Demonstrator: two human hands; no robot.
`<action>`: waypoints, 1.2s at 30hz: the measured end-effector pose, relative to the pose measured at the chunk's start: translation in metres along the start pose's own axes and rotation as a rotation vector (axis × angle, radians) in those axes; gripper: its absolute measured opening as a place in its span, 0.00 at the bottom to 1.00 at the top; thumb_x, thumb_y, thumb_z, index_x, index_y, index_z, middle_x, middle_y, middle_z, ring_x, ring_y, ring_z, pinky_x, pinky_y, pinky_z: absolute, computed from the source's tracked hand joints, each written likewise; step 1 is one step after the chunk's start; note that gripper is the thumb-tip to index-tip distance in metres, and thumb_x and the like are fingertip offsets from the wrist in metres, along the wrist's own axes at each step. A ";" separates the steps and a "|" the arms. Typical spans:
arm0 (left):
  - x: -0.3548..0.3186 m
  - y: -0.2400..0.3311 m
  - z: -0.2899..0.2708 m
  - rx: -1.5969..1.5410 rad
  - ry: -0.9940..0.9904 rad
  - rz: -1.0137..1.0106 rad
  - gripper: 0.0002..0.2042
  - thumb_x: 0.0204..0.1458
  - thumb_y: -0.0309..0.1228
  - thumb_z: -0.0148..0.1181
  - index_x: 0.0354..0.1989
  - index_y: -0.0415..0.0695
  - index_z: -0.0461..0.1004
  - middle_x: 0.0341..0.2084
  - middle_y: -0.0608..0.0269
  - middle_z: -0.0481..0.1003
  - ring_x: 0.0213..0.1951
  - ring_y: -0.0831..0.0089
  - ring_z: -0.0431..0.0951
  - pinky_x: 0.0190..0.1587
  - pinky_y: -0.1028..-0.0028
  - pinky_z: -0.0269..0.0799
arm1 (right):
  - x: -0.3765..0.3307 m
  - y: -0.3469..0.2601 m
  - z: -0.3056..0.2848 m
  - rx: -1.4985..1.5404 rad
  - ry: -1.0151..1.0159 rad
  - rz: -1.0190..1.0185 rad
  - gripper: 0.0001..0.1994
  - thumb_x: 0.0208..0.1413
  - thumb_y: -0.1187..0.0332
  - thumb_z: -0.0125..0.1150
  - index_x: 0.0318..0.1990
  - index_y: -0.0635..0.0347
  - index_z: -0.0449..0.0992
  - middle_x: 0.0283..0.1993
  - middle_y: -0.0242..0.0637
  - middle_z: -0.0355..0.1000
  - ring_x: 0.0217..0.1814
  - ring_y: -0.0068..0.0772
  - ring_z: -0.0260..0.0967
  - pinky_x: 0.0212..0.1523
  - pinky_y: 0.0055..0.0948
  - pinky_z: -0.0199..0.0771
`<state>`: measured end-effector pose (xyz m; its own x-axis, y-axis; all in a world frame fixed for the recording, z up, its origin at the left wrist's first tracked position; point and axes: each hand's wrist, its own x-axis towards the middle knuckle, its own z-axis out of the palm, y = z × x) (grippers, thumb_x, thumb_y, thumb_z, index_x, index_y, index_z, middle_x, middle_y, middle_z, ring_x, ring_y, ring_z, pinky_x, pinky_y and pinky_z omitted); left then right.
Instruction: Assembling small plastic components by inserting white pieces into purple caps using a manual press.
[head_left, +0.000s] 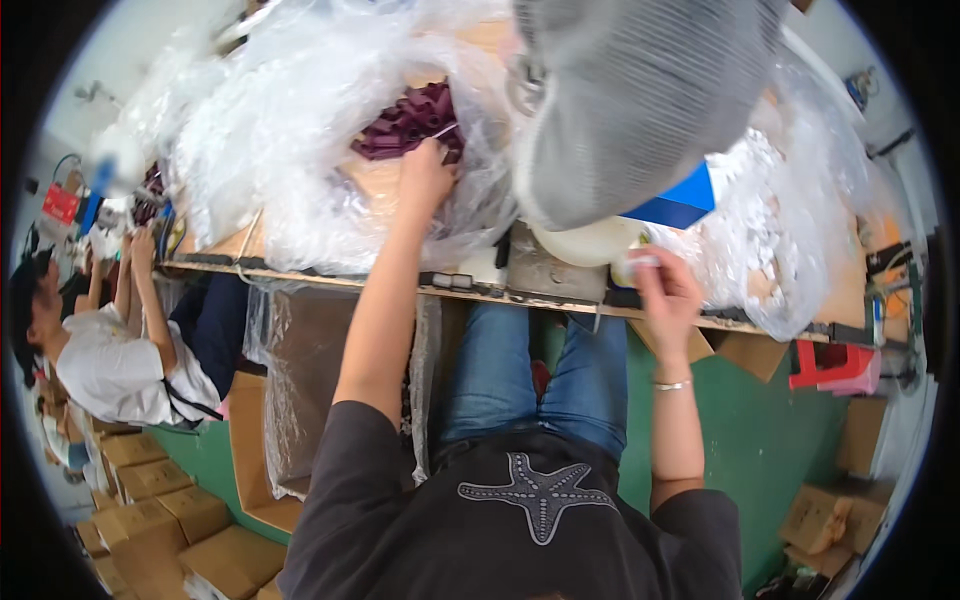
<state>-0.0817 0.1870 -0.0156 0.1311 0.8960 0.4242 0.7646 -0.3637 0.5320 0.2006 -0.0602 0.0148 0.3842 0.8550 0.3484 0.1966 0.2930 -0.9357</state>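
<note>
My left hand (428, 178) reaches into an opened clear plastic bag (300, 160), its fingers curled at a pile of maroon plastic pieces (400, 125). A thin whitish strip shows by those fingers; what they hold is hidden. Over the table's front edge, my right hand (668, 290) pinches a small white piece (640, 260) between thumb and fingertips. Just beyond that hand lies a pale rounded object (590, 242). A grey metal block (545, 262) sits on the edge between my hands. Many small white pieces (750, 210) lie in clear plastic at the right.
A large grey ribbed fabric object (640, 100) blocks the upper middle, with a blue box (685, 198) below it. A plastic-lined carton (320, 380) stands under the table. A person (130, 350) works at the left, near stacked cartons (160, 500). A red stool (825, 365) stands right.
</note>
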 end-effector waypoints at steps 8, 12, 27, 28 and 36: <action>-0.054 0.015 -0.052 -0.305 0.028 0.039 0.15 0.46 0.18 0.61 0.44 0.36 0.74 0.38 0.54 0.77 0.38 0.66 0.76 0.43 0.71 0.70 | 0.002 -0.007 0.052 -0.276 -0.309 -0.135 0.08 0.49 0.71 0.68 0.29 0.67 0.76 0.21 0.40 0.71 0.20 0.31 0.68 0.22 0.29 0.65; -0.108 0.072 -0.083 -0.707 0.012 0.032 0.17 0.46 0.12 0.57 0.45 0.38 0.73 0.39 0.63 0.76 0.39 0.76 0.72 0.46 0.76 0.66 | 0.004 -0.006 0.051 -0.383 -0.383 -0.176 0.10 0.49 0.68 0.68 0.26 0.66 0.75 0.21 0.44 0.70 0.20 0.42 0.68 0.22 0.34 0.65; -0.141 0.117 -0.077 -0.888 -0.124 0.167 0.16 0.48 0.12 0.56 0.47 0.34 0.72 0.44 0.59 0.75 0.42 0.77 0.72 0.47 0.79 0.64 | 0.014 -0.026 0.059 -0.552 -0.406 -0.382 0.07 0.49 0.68 0.66 0.27 0.63 0.77 0.22 0.46 0.72 0.26 0.50 0.72 0.26 0.40 0.69; -0.140 0.118 -0.077 -0.841 -0.127 0.200 0.17 0.48 0.13 0.57 0.47 0.34 0.72 0.44 0.59 0.75 0.41 0.77 0.72 0.47 0.79 0.65 | 0.014 -0.026 0.059 -0.554 -0.405 -0.379 0.07 0.49 0.68 0.66 0.27 0.63 0.77 0.22 0.46 0.72 0.26 0.50 0.72 0.26 0.40 0.69; -0.151 0.135 -0.061 -0.914 -0.070 0.101 0.19 0.45 0.13 0.61 0.49 0.34 0.72 0.42 0.57 0.75 0.39 0.78 0.72 0.46 0.78 0.66 | 0.000 -0.008 0.050 -0.504 -0.393 -0.238 0.10 0.47 0.66 0.69 0.33 0.61 0.77 0.23 0.43 0.71 0.23 0.43 0.70 0.23 0.36 0.67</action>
<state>-0.0366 -0.0133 0.0367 0.2307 0.8515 0.4709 -0.0448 -0.4741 0.8793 0.1541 -0.0414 0.0191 -0.0588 0.9117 0.4067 0.6682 0.3386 -0.6625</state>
